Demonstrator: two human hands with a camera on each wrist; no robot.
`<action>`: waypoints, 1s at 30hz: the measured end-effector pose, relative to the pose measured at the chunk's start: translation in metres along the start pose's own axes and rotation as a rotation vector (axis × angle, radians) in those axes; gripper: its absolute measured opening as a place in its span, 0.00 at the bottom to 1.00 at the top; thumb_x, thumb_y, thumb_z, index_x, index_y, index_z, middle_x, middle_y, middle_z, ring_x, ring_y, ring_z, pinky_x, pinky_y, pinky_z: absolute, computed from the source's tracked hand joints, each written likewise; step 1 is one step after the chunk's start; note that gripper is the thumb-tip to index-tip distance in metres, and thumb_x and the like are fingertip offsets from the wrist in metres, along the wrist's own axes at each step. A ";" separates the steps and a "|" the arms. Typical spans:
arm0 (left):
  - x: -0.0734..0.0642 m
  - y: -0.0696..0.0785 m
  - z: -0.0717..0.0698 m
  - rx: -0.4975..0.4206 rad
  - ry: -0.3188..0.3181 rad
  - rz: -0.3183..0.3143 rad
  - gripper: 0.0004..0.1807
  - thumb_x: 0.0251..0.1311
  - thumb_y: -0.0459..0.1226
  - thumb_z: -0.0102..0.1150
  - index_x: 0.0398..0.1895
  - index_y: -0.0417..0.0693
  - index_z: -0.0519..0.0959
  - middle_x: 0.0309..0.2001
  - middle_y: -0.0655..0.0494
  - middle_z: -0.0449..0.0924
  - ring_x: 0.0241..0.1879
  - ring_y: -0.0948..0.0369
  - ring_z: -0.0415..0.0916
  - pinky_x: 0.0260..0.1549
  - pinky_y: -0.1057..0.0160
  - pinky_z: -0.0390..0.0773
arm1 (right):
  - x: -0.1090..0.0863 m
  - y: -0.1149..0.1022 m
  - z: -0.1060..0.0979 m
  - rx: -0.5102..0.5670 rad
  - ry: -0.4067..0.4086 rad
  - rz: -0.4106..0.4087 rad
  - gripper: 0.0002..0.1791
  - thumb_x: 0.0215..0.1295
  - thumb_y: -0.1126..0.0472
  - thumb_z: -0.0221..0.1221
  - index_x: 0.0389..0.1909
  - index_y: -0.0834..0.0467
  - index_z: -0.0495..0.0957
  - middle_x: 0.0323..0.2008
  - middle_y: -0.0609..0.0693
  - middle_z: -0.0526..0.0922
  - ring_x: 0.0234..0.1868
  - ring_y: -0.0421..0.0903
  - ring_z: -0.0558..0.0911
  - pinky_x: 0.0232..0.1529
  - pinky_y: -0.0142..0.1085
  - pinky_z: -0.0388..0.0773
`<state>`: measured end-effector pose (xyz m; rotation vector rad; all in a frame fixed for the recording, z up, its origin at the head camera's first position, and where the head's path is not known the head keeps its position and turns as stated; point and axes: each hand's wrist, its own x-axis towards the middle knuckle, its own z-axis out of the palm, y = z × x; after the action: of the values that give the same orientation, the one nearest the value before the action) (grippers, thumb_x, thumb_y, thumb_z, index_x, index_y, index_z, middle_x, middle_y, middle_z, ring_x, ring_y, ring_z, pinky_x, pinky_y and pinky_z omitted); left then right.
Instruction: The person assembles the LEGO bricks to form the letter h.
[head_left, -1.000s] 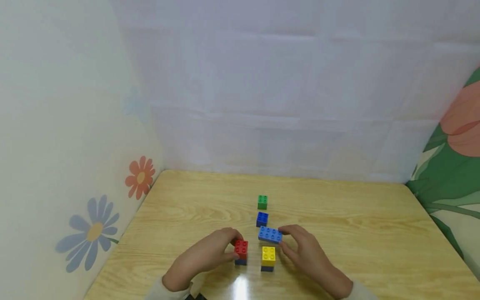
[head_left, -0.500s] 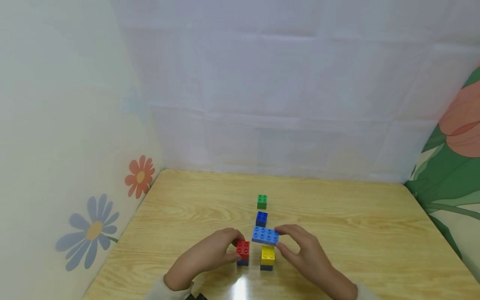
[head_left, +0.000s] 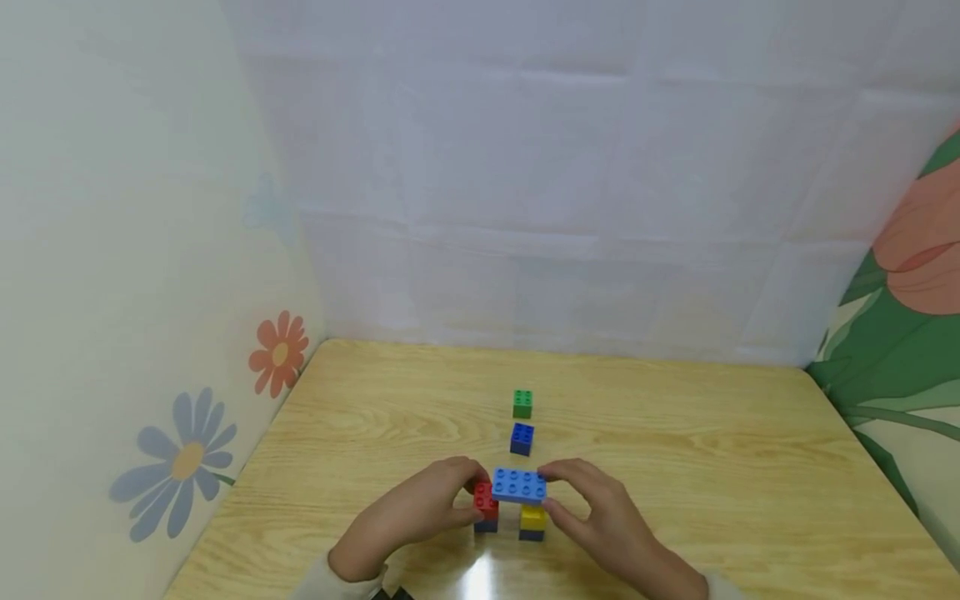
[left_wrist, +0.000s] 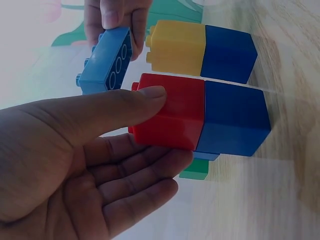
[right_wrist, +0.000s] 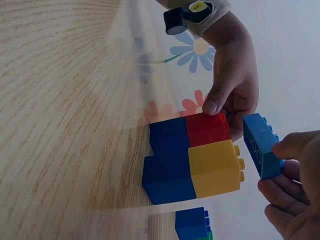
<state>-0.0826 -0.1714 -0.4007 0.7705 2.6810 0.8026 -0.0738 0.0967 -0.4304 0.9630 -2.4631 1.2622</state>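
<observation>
My left hand (head_left: 437,502) pinches a red brick (left_wrist: 175,110) between thumb and fingers. That red brick sits on a dark blue brick (left_wrist: 234,117), and the pair stands upright on the table. Beside it stands a second stack, a yellow brick (right_wrist: 215,169) on a dark blue brick (right_wrist: 169,179). With thumb and fingers my right hand (head_left: 600,521) pinches one end of a long light blue brick (head_left: 519,486). It hangs above both stacks, studs up, apart from the yellow brick's studs in the right wrist view. In the head view it covers part of both tops.
Behind the stacks on the wooden table (head_left: 360,400) stand a small blue brick (head_left: 522,439) and, farther back, a green brick (head_left: 522,404). A white sheet (head_left: 480,208) hangs along the back edge, and a flowered wall (head_left: 180,333) rises on the left.
My right hand has carried the light blue brick left and nearer to me, from beside the small blue brick to over the two stacks. The left hand has stayed almost still on the red brick.
</observation>
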 end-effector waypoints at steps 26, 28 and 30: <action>0.005 0.002 0.006 0.003 -0.002 0.007 0.17 0.58 0.44 0.68 0.48 0.49 0.79 0.41 0.67 0.79 0.44 0.65 0.76 0.44 0.63 0.79 | -0.003 0.002 0.011 0.047 -0.064 0.044 0.18 0.65 0.52 0.63 0.55 0.50 0.78 0.52 0.34 0.77 0.54 0.38 0.78 0.53 0.39 0.78; 0.005 0.003 0.007 0.001 -0.006 0.009 0.17 0.58 0.44 0.68 0.48 0.49 0.79 0.41 0.67 0.78 0.44 0.65 0.77 0.44 0.63 0.79 | -0.003 0.002 0.011 0.047 -0.063 0.045 0.18 0.65 0.52 0.63 0.55 0.50 0.78 0.53 0.34 0.77 0.54 0.38 0.78 0.53 0.39 0.78; 0.005 0.003 0.007 0.004 -0.009 0.011 0.18 0.58 0.44 0.68 0.49 0.50 0.79 0.41 0.68 0.78 0.44 0.64 0.77 0.45 0.64 0.79 | -0.003 0.002 0.012 0.046 -0.061 0.044 0.18 0.65 0.52 0.63 0.55 0.48 0.77 0.52 0.33 0.77 0.53 0.38 0.78 0.53 0.39 0.78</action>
<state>-0.0830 -0.1636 -0.4051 0.7889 2.6737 0.7941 -0.0722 0.0897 -0.4403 0.9772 -2.5252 1.3282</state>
